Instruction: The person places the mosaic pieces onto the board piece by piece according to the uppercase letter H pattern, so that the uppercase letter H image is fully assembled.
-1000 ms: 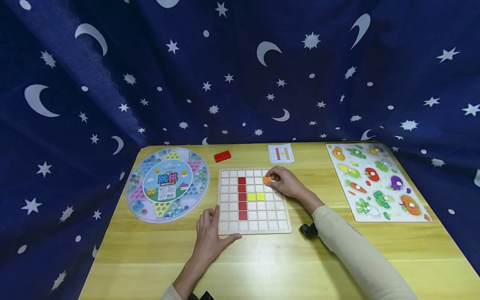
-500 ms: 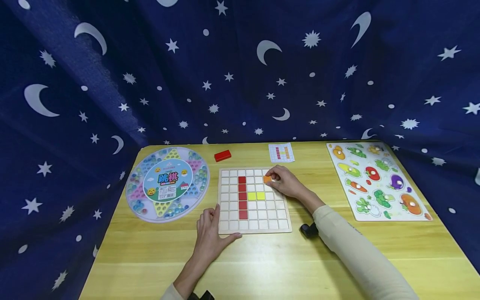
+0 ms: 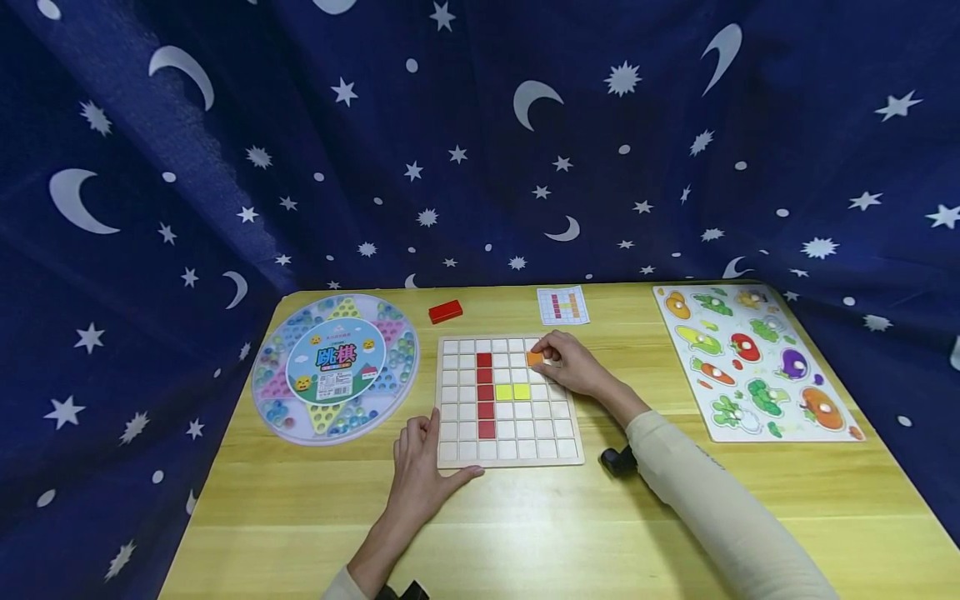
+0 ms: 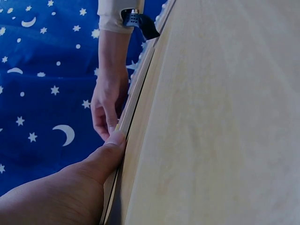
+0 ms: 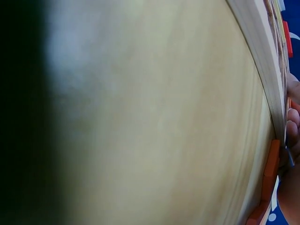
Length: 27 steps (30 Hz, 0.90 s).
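Note:
A wooden grid board [image 3: 447, 448] lies on the table with a column of several red tiles [image 3: 486, 392] and two yellow tiles [image 3: 512, 392] beside the middle red one. At its upper right my right hand [image 3: 573, 364] pinches an orange tile [image 3: 535, 359] against a square; the fingers partly cover it. My left hand [image 3: 420, 475] rests at the board's lower left corner, fingers along the left side, thumb stretched along the front edge. The left wrist view shows that thumb [image 4: 105, 157] against the board's edge. Only fingertips [image 5: 292, 129] of the right hand show in its wrist view.
Behind the board lie a red box [image 3: 446, 312] and a small pattern card [image 3: 562, 307]. A round Chinese checkers set [image 3: 408, 367] is at the left, a vegetable puzzle board [image 3: 720, 408] at the right. Orange pieces [image 5: 269, 173] lie beside the board. A starry curtain [image 3: 480, 208] hangs behind.

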Available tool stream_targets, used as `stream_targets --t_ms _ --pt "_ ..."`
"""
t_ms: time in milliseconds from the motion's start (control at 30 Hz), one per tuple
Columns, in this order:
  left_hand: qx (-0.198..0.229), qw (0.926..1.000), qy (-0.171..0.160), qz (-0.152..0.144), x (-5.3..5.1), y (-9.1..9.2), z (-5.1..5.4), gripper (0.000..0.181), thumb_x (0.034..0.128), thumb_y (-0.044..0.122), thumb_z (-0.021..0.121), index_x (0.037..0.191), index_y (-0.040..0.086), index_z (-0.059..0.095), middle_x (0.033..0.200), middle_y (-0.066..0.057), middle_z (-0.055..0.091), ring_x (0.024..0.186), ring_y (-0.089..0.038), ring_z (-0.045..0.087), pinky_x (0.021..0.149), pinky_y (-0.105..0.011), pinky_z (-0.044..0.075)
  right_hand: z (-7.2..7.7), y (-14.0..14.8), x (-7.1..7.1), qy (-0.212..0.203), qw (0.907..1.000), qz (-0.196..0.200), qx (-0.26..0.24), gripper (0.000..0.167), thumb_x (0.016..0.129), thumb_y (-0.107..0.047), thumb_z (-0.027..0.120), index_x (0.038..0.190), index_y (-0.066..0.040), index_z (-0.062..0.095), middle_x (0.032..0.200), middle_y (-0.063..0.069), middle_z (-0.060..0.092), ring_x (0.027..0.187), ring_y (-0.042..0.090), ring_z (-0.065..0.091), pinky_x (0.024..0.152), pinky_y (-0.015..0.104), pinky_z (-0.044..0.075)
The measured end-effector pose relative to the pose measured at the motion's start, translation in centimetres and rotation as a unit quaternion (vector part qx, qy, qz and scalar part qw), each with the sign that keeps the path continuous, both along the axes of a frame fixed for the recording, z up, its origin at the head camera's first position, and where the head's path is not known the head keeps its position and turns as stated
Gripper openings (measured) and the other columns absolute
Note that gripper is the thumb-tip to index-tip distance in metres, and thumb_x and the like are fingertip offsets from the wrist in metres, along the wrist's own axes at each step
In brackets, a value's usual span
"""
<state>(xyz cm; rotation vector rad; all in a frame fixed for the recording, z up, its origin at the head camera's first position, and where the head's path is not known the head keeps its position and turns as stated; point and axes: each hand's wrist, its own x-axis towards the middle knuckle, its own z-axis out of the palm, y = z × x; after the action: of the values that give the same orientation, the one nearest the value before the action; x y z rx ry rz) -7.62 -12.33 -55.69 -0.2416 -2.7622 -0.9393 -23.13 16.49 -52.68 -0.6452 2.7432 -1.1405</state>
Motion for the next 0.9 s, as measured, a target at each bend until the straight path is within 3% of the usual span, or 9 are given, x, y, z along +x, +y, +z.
stream_targets --t_ms 333,500,633,767,900 --pt "-0.004 0.9999 0.012 -0.001 0.0 0.1 0.1 0.113 0.0586 0.058 0.087 0.146 0.002 0.041 0.105 -0.007 0.04 0.091 -0.019 0.034 0.085 -0.037 0.026 0.6 0.5 0.4 0.007 0.9998 0.016 0.006 0.029 0.088 -0.012 0.073 0.115 -0.004 0.064 0.095 0.006 0.055 0.086 0.018 0.046 0.078 0.031 0.04" --pt "-0.005 1.0 0.007 0.0 0.2 0.1 0.0 0.113 0.0594 0.058 0.087 0.146 0.002 0.04 0.105 -0.007 0.04 0.091 -0.019 0.034 0.085 -0.037 0.026 1.5 1.5 1.1 -0.022 0.9989 0.027 -0.031 0.04 0.088 -0.009 0.073 0.125 0.0 0.062 0.105 0.01 0.063 0.095 0.023 0.057 0.085 0.037 0.046" --pt "-0.003 1.0 -0.001 -0.001 0.2 0.1 0.1 0.114 0.0601 0.057 0.087 0.147 0.002 0.039 0.105 -0.007 0.04 0.091 -0.019 0.034 0.086 -0.038 0.027 2.0 2.6 2.1 -0.043 0.9979 0.024 -0.041 0.037 0.09 -0.009 0.07 0.125 -0.003 0.062 0.116 0.011 0.066 0.108 0.027 0.061 0.096 0.046 0.046" --pt "-0.002 1.0 0.004 -0.003 0.2 0.1 0.1 0.114 0.06 0.057 0.087 0.147 0.002 0.039 0.104 -0.007 0.04 0.091 -0.019 0.034 0.085 -0.038 0.027 1.9 4.1 3.1 -0.012 0.9991 0.02 -0.034 0.034 0.089 -0.008 0.071 0.122 -0.004 0.064 0.119 0.01 0.066 0.115 0.029 0.059 0.102 0.049 0.041" --pt "-0.003 0.9999 0.012 -0.004 0.2 0.0 0.1 0.112 0.0602 0.057 0.087 0.146 0.002 0.04 0.106 -0.007 0.041 0.092 -0.02 0.036 0.086 -0.038 0.027 1.6 5.4 3.9 0.024 0.9991 0.009 -0.033 0.034 0.086 -0.008 0.075 0.118 -0.004 0.066 0.118 0.012 0.065 0.114 0.029 0.057 0.101 0.042 0.039"
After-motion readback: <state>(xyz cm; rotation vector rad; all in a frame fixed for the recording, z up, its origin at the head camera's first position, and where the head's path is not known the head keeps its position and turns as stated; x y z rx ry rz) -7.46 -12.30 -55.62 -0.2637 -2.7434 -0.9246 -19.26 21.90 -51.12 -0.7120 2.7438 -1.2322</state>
